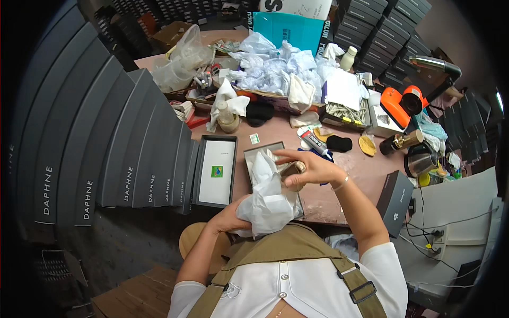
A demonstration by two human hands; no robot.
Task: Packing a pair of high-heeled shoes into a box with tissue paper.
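Observation:
White tissue paper (268, 199) is bunched up in front of my body, over an open grey shoebox (249, 157). My left hand (231, 216) grips its lower left side, and the paper hides some of the fingers. On the other side, my right hand (303, 167) curls its thumb and fingers around a dark brown, round-ended object (293, 170) partly tucked in the paper. Its kind cannot be made out. Left of the shoebox lies a grey box lid (216, 192), white inside, bearing a small green sticker (217, 171).
Tall stacks of grey shoeboxes (114, 143) crowd the left. Crumpled paper (281, 66) fills a carton at the back. A glue tube (315, 143), black pad (339, 143) and yellow sponge (367, 145) lie beyond my right hand. An orange tool (395, 107), kettle (421, 159) and grey box (395, 204) stand right.

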